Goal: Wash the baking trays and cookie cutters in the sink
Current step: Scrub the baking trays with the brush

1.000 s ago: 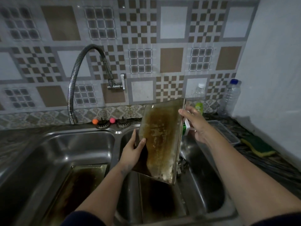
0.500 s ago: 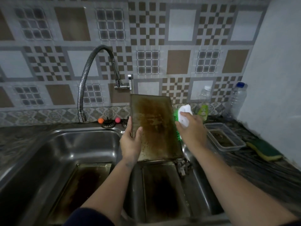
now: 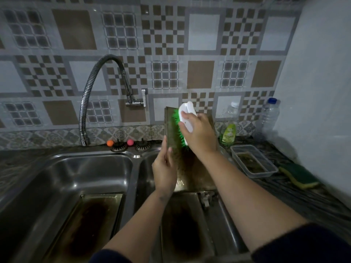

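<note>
Stained brown rectangular metal baking tray (image 3: 171,133) propped upright over right basin of stainless double sink (image 3: 133,168), lower edge down at basin level. Left hand (image 3: 164,173) gripping tray's left edge, thumb on front face, fingers wrapped behind. Right hand (image 3: 199,133) clamped round white-handled scrub brush with green bristles (image 3: 187,118), bristles pressed on tray's upper face. Second dark-stained tray (image 3: 91,224) flat in left basin; third (image 3: 184,230) flat in right basin below held one. Small metal pieces (image 3: 206,198) beside it, too blurred to identify. Chrome flexible tap (image 3: 89,103) arched over left basin. Green dish-soap bottle (image 3: 228,134), clear plastic tub (image 3: 253,161), green-yellow sponge (image 3: 298,176) on right counter.
</note>
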`<move>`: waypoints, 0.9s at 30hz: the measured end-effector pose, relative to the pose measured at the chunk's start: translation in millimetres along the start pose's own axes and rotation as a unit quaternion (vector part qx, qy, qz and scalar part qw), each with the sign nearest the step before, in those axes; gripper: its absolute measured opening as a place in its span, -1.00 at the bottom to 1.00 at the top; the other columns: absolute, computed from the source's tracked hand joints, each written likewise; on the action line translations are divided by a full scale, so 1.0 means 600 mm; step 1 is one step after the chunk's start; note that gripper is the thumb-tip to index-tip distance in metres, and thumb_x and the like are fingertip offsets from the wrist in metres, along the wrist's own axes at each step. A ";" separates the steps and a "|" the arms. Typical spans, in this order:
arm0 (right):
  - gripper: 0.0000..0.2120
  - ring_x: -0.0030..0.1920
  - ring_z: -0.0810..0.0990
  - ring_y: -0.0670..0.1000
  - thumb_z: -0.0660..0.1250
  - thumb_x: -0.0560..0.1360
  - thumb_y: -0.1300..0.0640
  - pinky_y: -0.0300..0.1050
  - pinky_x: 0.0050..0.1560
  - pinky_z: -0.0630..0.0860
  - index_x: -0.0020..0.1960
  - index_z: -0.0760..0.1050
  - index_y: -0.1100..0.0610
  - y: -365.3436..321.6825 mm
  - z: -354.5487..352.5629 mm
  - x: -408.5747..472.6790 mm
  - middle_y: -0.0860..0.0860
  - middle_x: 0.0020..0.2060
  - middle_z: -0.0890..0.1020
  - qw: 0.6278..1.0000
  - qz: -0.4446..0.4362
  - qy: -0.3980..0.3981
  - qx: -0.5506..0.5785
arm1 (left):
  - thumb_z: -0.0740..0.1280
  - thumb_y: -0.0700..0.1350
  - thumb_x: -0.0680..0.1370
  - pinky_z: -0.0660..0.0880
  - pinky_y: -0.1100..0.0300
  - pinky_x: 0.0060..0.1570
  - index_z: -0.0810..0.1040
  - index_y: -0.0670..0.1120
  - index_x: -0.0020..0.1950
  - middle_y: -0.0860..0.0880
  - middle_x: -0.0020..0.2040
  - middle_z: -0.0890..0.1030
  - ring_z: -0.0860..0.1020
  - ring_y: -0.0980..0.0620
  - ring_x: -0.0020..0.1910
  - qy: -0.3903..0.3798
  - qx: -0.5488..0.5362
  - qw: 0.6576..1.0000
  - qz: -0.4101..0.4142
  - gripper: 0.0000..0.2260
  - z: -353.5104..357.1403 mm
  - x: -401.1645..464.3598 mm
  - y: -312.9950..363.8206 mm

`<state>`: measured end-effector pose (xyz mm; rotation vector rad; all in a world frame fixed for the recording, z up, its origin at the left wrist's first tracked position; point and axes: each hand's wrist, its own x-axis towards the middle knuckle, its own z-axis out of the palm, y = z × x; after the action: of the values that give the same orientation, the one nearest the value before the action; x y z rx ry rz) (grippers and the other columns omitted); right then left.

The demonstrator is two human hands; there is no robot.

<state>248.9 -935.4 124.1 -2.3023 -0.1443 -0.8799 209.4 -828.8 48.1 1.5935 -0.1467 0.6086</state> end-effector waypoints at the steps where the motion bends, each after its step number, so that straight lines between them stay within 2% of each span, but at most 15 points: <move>1: -0.60 -0.02 0.50 -0.02 0.25 0.56 -0.07 -0.28 -0.14 0.41 0.38 0.41 -0.09 0.003 0.000 0.000 0.02 0.18 0.43 1.000 -0.009 -0.017 -0.002 | 0.15 -0.17 0.65 0.29 0.60 0.16 0.32 -0.08 0.47 0.14 0.34 0.41 0.34 0.48 0.25 0.009 0.003 1.000 -0.005 -0.63 0.002 0.007 0.002; 3: -0.58 -0.05 0.49 -0.07 0.25 0.54 -0.10 -0.28 -0.14 0.47 0.39 0.37 -0.14 0.015 0.005 -0.047 -0.02 0.18 0.41 0.997 -0.029 -0.067 -0.023 | 0.15 -0.17 0.65 0.29 0.64 0.08 0.32 -0.07 0.48 0.14 0.32 0.42 0.38 0.41 0.25 0.041 0.004 0.999 -0.019 -0.62 -0.008 0.027 0.000; 6: -0.59 0.04 0.51 -0.04 0.29 0.50 -0.10 -0.34 -0.08 0.45 0.34 0.43 -0.15 0.043 0.010 -0.158 -0.06 0.16 0.41 0.993 -0.062 -0.103 0.018 | 0.15 -0.14 0.65 0.31 0.63 0.10 0.32 -0.05 0.49 0.09 0.32 0.46 0.40 0.21 0.31 0.076 0.043 0.996 -0.016 -0.62 -0.028 0.042 -0.011; 7: -0.59 0.07 0.52 -0.03 0.31 0.49 -0.09 -0.42 -0.08 0.41 0.32 0.46 -0.12 0.056 0.007 -0.173 -0.05 0.17 0.43 0.993 -0.062 -0.097 0.038 | 0.15 -0.14 0.65 0.31 0.61 0.13 0.32 -0.05 0.49 0.07 0.34 0.46 0.41 0.23 0.30 0.069 0.049 0.996 -0.010 -0.62 -0.026 0.037 -0.010; 9: -0.59 0.04 0.51 -0.03 0.31 0.50 -0.09 -0.47 -0.14 0.34 0.34 0.45 -0.08 0.075 -0.004 -0.136 -0.01 0.18 0.43 0.996 -0.020 -0.074 0.034 | 0.16 -0.17 0.65 0.31 0.60 0.15 0.31 -0.04 0.48 0.08 0.37 0.44 0.41 0.41 0.24 0.037 0.024 0.999 -0.015 -0.61 -0.005 0.018 -0.004; 12: -0.60 0.01 0.51 0.00 0.27 0.55 -0.07 -0.35 -0.21 0.39 0.38 0.41 -0.06 0.101 -0.031 -0.015 0.05 0.17 0.44 0.998 0.044 -0.051 0.013 | 0.16 -0.17 0.65 0.33 0.63 0.06 0.30 -0.01 0.48 0.28 0.23 0.46 0.41 0.60 0.06 0.005 0.011 1.000 -0.017 -0.62 0.044 -0.009 0.006; 14: -0.63 0.05 0.51 0.06 0.28 0.55 -0.06 -0.20 -0.11 0.41 0.35 0.43 -0.05 0.115 -0.044 0.039 0.08 0.13 0.47 0.997 0.057 -0.038 0.035 | 0.15 -0.17 0.65 0.32 0.66 -0.01 0.31 -0.01 0.47 0.38 0.15 0.43 0.41 0.62 0.02 0.024 0.023 0.999 -0.012 -0.62 0.063 -0.006 0.011; 15: -0.63 0.04 0.50 0.04 0.28 0.55 -0.05 -0.19 -0.08 0.40 0.35 0.43 -0.05 0.117 -0.048 0.043 0.07 0.14 0.48 0.997 0.052 -0.047 0.029 | 0.15 -0.17 0.65 0.31 0.65 0.01 0.32 -0.02 0.48 0.35 0.20 0.43 0.42 0.57 0.08 0.041 0.033 0.999 -0.011 -0.62 0.066 0.000 0.011; 17: -0.61 -0.03 0.50 -0.04 0.28 0.55 -0.05 -0.26 -0.15 0.44 0.36 0.40 -0.07 0.128 -0.038 0.001 0.04 0.16 0.48 0.994 0.041 -0.106 -0.001 | 0.14 -0.14 0.65 0.35 0.56 0.08 0.32 -0.02 0.49 0.17 0.31 0.46 0.47 0.32 0.23 0.079 0.069 0.994 -0.008 -0.62 0.057 0.014 0.004; 19: -0.64 -0.05 0.55 -0.03 0.31 0.50 -0.05 -0.26 -0.22 0.47 0.29 0.43 -0.07 0.147 -0.020 -0.075 0.01 0.11 0.52 0.986 0.023 -0.167 -0.007 | 0.14 -0.10 0.65 0.40 0.41 0.01 0.32 0.02 0.49 0.03 0.30 0.53 0.55 0.10 0.20 0.110 0.124 0.986 -0.008 -0.61 0.038 0.023 -0.011; 20: -0.66 -0.01 0.56 0.01 0.32 0.47 -0.07 -0.19 -0.18 0.49 0.23 0.44 -0.07 0.159 -0.013 -0.108 0.01 0.09 0.52 0.981 0.029 -0.192 0.009 | 0.14 -0.09 0.65 0.39 0.38 -0.06 0.32 0.04 0.49 0.03 0.26 0.56 0.57 0.07 0.15 0.119 0.153 0.981 -0.011 -0.61 0.028 0.022 -0.016; 22: -0.68 0.03 0.55 0.05 0.35 0.45 -0.07 -0.12 -0.15 0.45 0.18 0.44 -0.07 0.174 -0.010 -0.125 0.02 0.08 0.53 0.969 0.108 -0.216 0.061 | 0.14 -0.07 0.65 0.39 0.34 -0.12 0.31 0.08 0.49 0.07 0.19 0.58 0.58 0.10 0.06 0.123 0.194 0.973 -0.017 -0.61 0.014 0.015 -0.019; 25: -0.61 0.03 0.55 0.09 0.34 0.48 -0.05 -0.09 -0.07 0.49 0.28 0.41 -0.04 0.153 -0.016 -0.074 0.05 0.14 0.54 0.962 0.162 -0.190 0.112 | 0.17 -0.04 0.64 0.44 0.29 -0.05 0.30 0.14 0.48 0.02 0.22 0.61 0.56 0.16 0.07 0.105 0.210 0.972 -0.016 -0.61 0.009 0.003 -0.018; 27: -0.64 0.04 0.54 0.11 0.34 0.49 -0.10 -0.03 -0.02 0.53 0.24 0.41 -0.04 0.113 -0.024 -0.035 0.06 0.16 0.53 0.954 0.175 -0.172 0.169 | 0.19 -0.03 0.64 0.42 0.28 -0.11 0.31 0.17 0.47 -0.03 0.16 0.64 0.59 0.12 0.04 0.089 0.232 0.969 0.013 -0.61 0.012 -0.002 -0.015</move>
<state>246.4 -994.3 81.9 -2.0484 -0.0303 -0.2462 214.7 -835.1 39.7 1.9772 0.1192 0.8457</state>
